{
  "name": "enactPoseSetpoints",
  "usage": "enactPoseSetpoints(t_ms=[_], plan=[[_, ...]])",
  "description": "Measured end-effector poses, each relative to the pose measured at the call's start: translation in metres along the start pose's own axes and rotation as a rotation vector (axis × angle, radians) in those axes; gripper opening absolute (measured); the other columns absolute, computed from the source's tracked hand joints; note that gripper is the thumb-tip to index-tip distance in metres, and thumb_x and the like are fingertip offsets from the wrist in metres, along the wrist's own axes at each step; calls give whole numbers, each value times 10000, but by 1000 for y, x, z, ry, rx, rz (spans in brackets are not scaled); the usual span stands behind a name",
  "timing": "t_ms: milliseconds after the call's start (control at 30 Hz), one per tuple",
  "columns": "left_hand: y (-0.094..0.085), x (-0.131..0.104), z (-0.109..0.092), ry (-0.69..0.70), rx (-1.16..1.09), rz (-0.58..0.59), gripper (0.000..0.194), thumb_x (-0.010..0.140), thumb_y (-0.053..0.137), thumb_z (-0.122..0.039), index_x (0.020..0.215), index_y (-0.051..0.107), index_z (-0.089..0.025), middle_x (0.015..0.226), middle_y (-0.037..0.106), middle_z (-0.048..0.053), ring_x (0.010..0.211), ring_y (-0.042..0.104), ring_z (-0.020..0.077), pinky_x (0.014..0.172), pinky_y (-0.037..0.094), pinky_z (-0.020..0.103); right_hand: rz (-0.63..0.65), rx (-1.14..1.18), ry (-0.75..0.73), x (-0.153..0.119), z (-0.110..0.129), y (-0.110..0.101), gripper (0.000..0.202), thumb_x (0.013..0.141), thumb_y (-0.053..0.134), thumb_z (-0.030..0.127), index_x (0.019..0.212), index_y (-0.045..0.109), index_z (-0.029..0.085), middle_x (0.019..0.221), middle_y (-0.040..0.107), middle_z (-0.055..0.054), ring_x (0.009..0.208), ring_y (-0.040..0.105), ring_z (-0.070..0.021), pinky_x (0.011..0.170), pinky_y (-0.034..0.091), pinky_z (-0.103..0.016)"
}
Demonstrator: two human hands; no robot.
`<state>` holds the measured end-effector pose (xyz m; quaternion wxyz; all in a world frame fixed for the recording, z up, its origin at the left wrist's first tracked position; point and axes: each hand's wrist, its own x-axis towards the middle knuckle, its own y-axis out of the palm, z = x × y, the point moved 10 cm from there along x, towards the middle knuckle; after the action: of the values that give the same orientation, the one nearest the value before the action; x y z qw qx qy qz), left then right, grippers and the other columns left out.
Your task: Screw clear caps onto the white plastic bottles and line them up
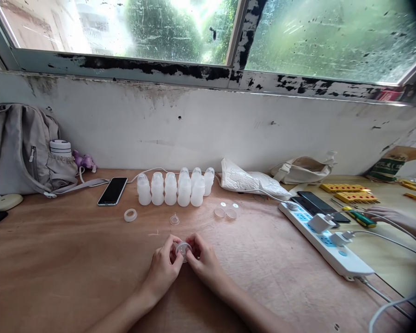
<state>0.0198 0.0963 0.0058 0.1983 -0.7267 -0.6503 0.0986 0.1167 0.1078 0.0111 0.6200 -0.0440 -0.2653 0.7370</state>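
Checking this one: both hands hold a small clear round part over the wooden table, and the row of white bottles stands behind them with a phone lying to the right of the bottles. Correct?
Not quite. In the head view the phone lies to the left of the white bottles, not the right. The rest holds: the left hand and right hand hold the small clear round part over the wooden table.

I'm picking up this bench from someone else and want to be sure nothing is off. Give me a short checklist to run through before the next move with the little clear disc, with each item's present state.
1. Clear disc held by both hands: ok, left hand and right hand pinch it at the fingertips.
2. Disc seated or aligned properly: cannot tell, too small.
3. Spare parts within reach: ok, white ring, small clear cup and two clear discs lie on the table.
4. White bottles upright: ok, standing in rows.
5. Power strip away from the hands: ok, off to the right.
6. Another person's hand apart: ok, far right.
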Motion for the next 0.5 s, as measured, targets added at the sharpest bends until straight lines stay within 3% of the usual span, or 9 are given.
enactPoseSetpoints(t_ms=[200, 500], plan=[[-1, 0, -2, -2, -4, -4, 114, 775, 419, -247, 866, 479, -212, 685, 604, -7, 577, 573, 128, 574, 433, 218, 22, 18, -42, -1, 4, 0, 81, 721, 454, 134, 781, 471, 185, 660, 509, 20, 564, 443, -94, 509, 370, -200], [0, 0, 1, 16, 86, -17, 134, 717, 465, -199, 849, 449, -217, 573, 545, -44, 513, 539, 123, 522, 399, 208, 20, -3, -42, -1, 7, 3, 161, 653, 441, 72, 760, 440, 193, 654, 482, 29, 555, 433, -95, 499, 352, -197]])
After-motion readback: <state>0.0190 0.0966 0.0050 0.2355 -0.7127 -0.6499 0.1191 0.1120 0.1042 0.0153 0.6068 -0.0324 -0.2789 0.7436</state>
